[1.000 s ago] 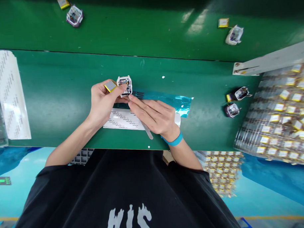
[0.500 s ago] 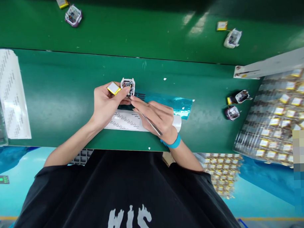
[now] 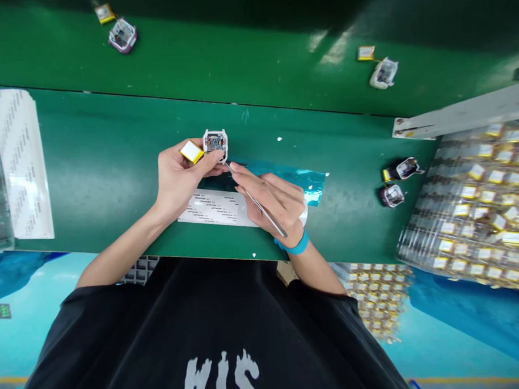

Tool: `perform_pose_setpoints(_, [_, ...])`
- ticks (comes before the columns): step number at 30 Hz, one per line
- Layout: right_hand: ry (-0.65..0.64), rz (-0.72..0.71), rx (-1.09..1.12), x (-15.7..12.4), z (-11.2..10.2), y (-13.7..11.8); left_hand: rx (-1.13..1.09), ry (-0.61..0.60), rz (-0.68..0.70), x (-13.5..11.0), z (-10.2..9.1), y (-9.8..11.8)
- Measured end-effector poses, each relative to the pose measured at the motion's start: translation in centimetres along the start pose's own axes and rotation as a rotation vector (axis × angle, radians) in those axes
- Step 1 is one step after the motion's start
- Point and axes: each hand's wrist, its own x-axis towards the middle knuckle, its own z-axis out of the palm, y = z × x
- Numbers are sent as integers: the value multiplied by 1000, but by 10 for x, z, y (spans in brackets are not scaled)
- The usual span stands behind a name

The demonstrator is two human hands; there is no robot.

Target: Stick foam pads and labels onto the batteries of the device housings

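Note:
In my left hand [image 3: 176, 177] is a small white watch-like case [image 3: 215, 140], its circuit board facing up and my thumb over its lower edge. A silver and yellow battery [image 3: 192, 152] rests by the same fingers, left of the case. My right hand [image 3: 273, 201] is closed around a slim metal tool, apparently tweezers [image 3: 264, 210], with the tip near the case's lower right corner. Under my hands lie a printed white label strip [image 3: 213, 207] and a shiny blue film [image 3: 312, 184].
Similar cases with batteries lie at the back left [image 3: 123, 36], back right [image 3: 384, 73] and right [image 3: 407, 168]. Stacked clear trays of batteries [image 3: 468, 210] stand at the right edge, below a white metal bracket [image 3: 456, 114]. White sheets [image 3: 22, 169] lie at the left.
My right hand and the tool have shifted slightly right, away from the case. My left thumb has slid lower, uncovering more of the circuit board. The view has moved slightly.

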Motion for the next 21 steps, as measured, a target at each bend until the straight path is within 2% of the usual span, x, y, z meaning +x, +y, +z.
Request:
perform_pose_setpoints(7, [12, -6, -42, 1, -3, 1, 3, -50, -21, 3, -4, 0])
perform_pose_setpoints(11, [-44, 0, -106, 2, -4, 2, 107, 11, 107, 19, -11, -10])
perform_pose_setpoints(14, [-8, -13, -78, 1, -3, 3, 284, 202, 296, 47, -26, -20])
perform_pose_setpoints(16, [30, -31, -45, 0, -2, 4, 383, 281, 380, 71, -39, -23])
perform_pose_setpoints(21, [13, -110, -59, -2, -3, 5, 535, 281, 483, 132, -64, -7])
